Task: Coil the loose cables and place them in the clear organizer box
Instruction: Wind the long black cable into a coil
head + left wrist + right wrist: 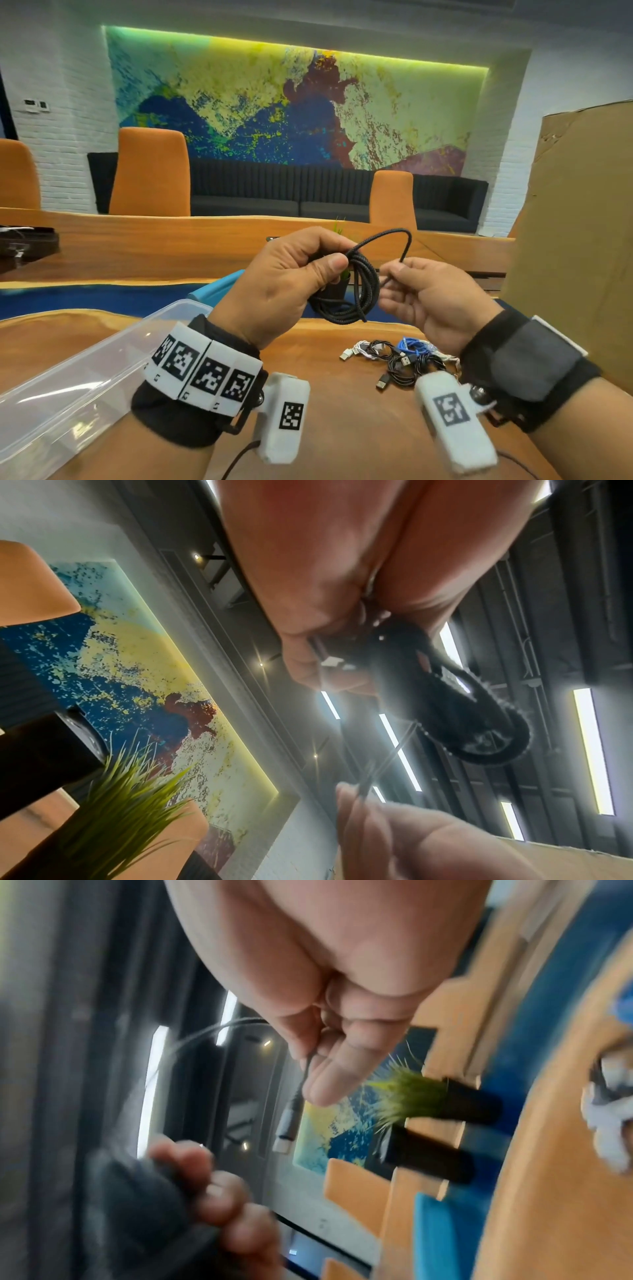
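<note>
A black braided cable [356, 291] hangs in several loops above the wooden table. My left hand [291, 277] grips the top of the coil [455, 704] between thumb and curled fingers. My right hand [424, 301] pinches the cable's free end just to the right of the coil; a short arc of cable runs between the two hands. In the right wrist view the grey plug [287, 1123] dangles below my fingertips [329, 1083]. The clear organizer box [68, 387] lies at the lower left of the table with nothing seen in it. A heap of loose cables [397, 359], black, white and blue, lies under my right wrist.
A small potted grass plant [337, 274] stands behind the coil, beside a light-blue object [212, 289]. A large cardboard sheet [575, 222] stands at the right. Orange chairs [150, 171] and a dark sofa [308, 195] line the far side. Dark items [24, 243] lie at far left.
</note>
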Demonstrator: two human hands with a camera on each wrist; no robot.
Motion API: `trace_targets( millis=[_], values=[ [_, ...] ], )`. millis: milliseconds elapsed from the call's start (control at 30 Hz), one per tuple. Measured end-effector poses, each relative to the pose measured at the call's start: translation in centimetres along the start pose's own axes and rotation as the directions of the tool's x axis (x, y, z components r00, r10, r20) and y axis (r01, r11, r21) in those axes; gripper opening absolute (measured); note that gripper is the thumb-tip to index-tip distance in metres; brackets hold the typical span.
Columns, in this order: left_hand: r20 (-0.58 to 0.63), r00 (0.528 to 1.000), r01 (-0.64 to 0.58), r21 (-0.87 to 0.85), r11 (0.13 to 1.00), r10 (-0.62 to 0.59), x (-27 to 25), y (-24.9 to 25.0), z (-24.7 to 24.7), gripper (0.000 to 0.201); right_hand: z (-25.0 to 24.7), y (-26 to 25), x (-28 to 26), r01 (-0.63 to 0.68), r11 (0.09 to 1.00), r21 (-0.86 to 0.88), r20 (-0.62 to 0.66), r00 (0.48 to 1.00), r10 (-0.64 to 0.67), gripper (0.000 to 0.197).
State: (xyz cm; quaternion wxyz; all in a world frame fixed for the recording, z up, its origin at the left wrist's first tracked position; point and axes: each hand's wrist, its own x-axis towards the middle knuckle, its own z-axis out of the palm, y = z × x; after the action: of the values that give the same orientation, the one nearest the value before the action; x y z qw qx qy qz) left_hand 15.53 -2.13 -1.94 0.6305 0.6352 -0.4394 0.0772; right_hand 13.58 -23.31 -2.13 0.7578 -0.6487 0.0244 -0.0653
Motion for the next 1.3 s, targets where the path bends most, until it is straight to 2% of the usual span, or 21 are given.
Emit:
trace_targets(
  millis=[33,100,267,333,433,500,567,600,633,667,733,800,867,967,1033,1100,1167,1233,1300],
  values=[
    [0.008,1.0,-0.003,-0.009,1.0,0.003,0.0,0.0,0.1,0.019,0.3,-0.4,-0.2,-0.025,0.987,0.159,0.018,1.0,0.023,0.019],
    [0.002,1.0,-0.01,-0.031,0.999,0.01,-0.1,0.0,0.2,0.019,0.9,-0.8,-0.6,-0.064,0.947,0.314,0.071,0.997,0.044,0.019],
    [-0.011,1.0,-0.014,-0.082,0.996,0.014,-0.1,-0.1,0.2,0.02,2.0,0.2,-1.4,-0.148,0.909,0.389,0.19,0.979,0.078,0.022],
    [-0.017,1.0,-0.017,-0.08,0.997,0.016,0.0,-0.3,0.3,0.02,2.3,0.4,-1.7,-0.181,0.905,0.386,0.253,0.964,0.084,0.021],
    [-0.069,0.996,-0.057,-0.027,0.998,0.055,0.1,-0.6,0.4,0.019,2.8,0.4,-2.4,-0.222,0.94,0.26,0.383,0.917,0.111,0.024],
    [-0.115,0.986,-0.108,0.092,0.99,0.118,0.1,-0.7,0.3,0.02,2.7,0.4,-2.7,-0.238,0.952,0.193,0.492,0.863,0.116,0.03],
    [-0.143,0.973,-0.143,0.235,0.961,0.18,0.2,-0.6,0.4,0.021,2.9,0.0,-3.2,-0.28,0.939,0.199,0.61,0.785,0.105,0.034],
    [-0.153,0.968,-0.15,0.292,0.945,0.2,0.1,-0.6,0.5,0.021,3.1,-0.3,-3.4,-0.279,0.942,0.188,0.65,0.754,0.094,0.032],
    [-0.162,0.961,-0.155,0.347,0.925,0.222,0.1,-0.7,0.6,0.02,3.3,-0.4,-3.5,-0.238,0.961,0.142,0.657,0.748,0.089,0.026],
    [-0.17,0.955,-0.159,0.393,0.906,0.242,0.1,-0.7,0.6,0.019,3.5,-0.7,-3.6,-0.181,0.981,0.071,0.631,0.77,0.096,0.019],
    [-0.195,0.948,-0.149,0.429,0.891,0.252,0.1,-0.9,0.5,0.016,3.9,-1.3,-3.4,-0.089,0.995,-0.044,0.528,0.844,0.099,0.013],
    [-0.225,0.948,-0.115,0.411,0.905,0.223,0.0,-1.0,0.5,0.02,3.8,-1.8,-3.1,-0.011,0.988,-0.154,0.444,0.893,0.079,0.019],
    [-0.279,0.933,-0.086,0.441,0.894,0.227,0.1,-1.2,-0.1,0.023,3.3,-2.3,-3.2,0.067,0.954,-0.294,0.365,0.93,0.047,0.03],
    [-0.393,0.901,-0.006,0.413,0.911,0.184,0.3,-1.5,-2.2,0.03,1.1,-3.8,-3.2,0.194,0.873,-0.448,0.236,0.967,-0.093,0.018],
    [-0.375,0.917,0.038,0.416,0.909,0.134,0.2,-1.4,-3.1,0.039,-1.1,-5.3,-2.7,0.225,0.859,-0.461,0.119,0.974,-0.191,0.017],
    [-0.268,0.959,0.074,0.544,0.836,0.089,0.1,-1.3,-2.6,0.046,-2.3,-6.6,-2.3,0.231,0.873,-0.429,0.054,0.972,-0.23,0.02],
    [-0.171,0.985,0.111,0.662,0.742,0.005,-0.1,-1.5,-1.4,0.048,-2.1,-7.0,-2.3,0.27,0.854,-0.444,0.077,0.961,-0.264,0.02],
    [-0.109,0.992,0.127,0.735,0.666,-0.069,-0.2,-1.7,-0.6,0.049,-0.8,-7.0,-2.6,0.351,0.796,-0.493,0.158,0.936,-0.315,0.02],
    [-0.038,0.997,0.068,0.804,0.591,-0.064,-0.2,-1.8,-0.1,0.047,0.6,-7.0,-3.0,0.435,0.706,-0.559,0.241,0.9,-0.363,0.02]
  ],
)
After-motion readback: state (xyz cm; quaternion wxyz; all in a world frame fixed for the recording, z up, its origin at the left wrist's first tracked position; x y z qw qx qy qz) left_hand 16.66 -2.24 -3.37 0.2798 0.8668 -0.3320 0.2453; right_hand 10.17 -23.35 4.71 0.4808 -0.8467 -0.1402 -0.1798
